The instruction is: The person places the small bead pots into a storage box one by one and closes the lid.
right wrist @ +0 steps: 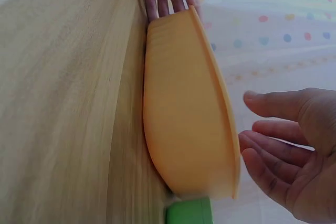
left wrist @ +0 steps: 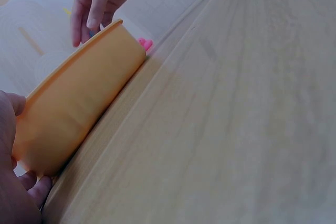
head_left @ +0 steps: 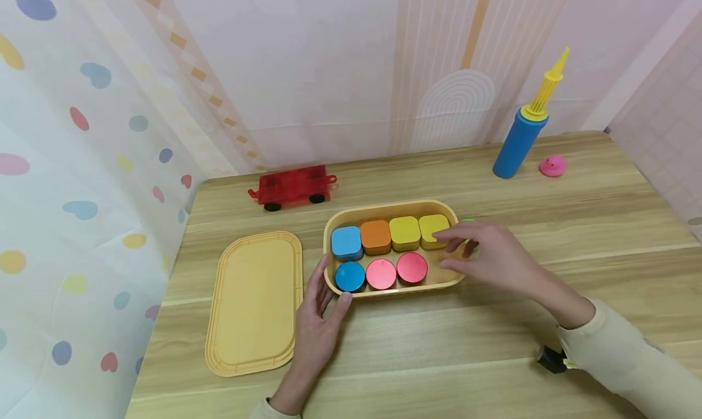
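Observation:
A yellow oblong tub [head_left: 392, 207] sits mid-table. Along its back row are a light blue rounded-square block [head_left: 347, 242], an orange one [head_left: 375, 236] and two yellow ones, the end yellow block [head_left: 430, 227] nearest my right hand. In front of them lie a blue round block [head_left: 350, 276], a pink one [head_left: 381, 274] and a red one [head_left: 411, 267]. My left hand [head_left: 317, 330] holds the tub's left front corner, thumb by the front rim, fingers along the end. Over the right end hovers my right hand [head_left: 493, 254], fingers loosely bent and thumb apart, with nothing between them.
A yellow lid [head_left: 255, 303] lies left of the tub. At the back stand a red toy wagon [head_left: 293, 184], a blue-and-yellow hand pump [head_left: 518, 145] and a pink toy duck [head_left: 553, 165]. A green block [right wrist: 190, 211] is by the tub's right end. A black object [head_left: 551, 359] lies near the right sleeve.

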`<state>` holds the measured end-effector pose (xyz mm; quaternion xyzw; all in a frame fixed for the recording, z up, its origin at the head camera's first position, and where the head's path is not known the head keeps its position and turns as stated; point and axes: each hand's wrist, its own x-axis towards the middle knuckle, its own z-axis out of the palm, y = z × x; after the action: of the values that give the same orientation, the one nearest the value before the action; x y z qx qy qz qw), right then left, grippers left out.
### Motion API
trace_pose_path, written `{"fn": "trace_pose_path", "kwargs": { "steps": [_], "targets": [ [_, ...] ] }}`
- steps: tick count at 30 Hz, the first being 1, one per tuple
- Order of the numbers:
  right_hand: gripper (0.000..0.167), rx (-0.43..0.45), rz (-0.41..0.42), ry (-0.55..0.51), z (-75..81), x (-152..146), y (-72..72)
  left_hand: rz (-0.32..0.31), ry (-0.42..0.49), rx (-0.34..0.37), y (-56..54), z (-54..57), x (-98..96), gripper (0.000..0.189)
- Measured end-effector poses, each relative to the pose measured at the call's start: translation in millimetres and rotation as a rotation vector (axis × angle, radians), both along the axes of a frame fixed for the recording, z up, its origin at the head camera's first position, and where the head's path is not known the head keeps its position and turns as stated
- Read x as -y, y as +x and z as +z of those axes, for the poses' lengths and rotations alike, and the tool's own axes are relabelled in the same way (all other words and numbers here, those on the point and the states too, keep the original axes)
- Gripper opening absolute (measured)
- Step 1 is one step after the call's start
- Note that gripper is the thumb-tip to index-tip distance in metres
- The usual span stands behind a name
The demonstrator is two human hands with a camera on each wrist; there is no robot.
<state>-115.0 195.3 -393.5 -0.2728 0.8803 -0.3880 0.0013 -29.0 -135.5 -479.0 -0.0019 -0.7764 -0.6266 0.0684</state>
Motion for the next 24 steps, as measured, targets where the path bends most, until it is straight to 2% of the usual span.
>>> {"fn": "trace_pose_path", "kwargs": {
  "steps": [5,8,14,20,24],
  "targets": [
    [0.044,-0.078,-0.077,-0.055,-1.2,-17.5,1.8,0.003,0.006,-0.002,-0.1,-0.2,0.1,0.077],
    [0.042,-0.093,-0.128,-0.062,-1.8,-29.5,0.1,0.003,0.008,-0.004,0.0,-0.3,-0.1,0.077],
    [0.038,-0.047,-0.197,-0.048,-4.7,-50.9,-8.2,0.002,0.009,-0.009,0.0,-0.6,-0.2,0.078],
    [0.042,-0.029,-0.198,-0.014,-13.4,-60.0,-20.9,0.003,0.014,-0.008,0.0,-1.3,0.1,0.078],
    [0.050,0.034,-0.184,0.040,-17.3,-61.3,-28.2,-0.001,0.016,-0.012,-0.4,-0.9,-0.1,0.078]
  ]
}}
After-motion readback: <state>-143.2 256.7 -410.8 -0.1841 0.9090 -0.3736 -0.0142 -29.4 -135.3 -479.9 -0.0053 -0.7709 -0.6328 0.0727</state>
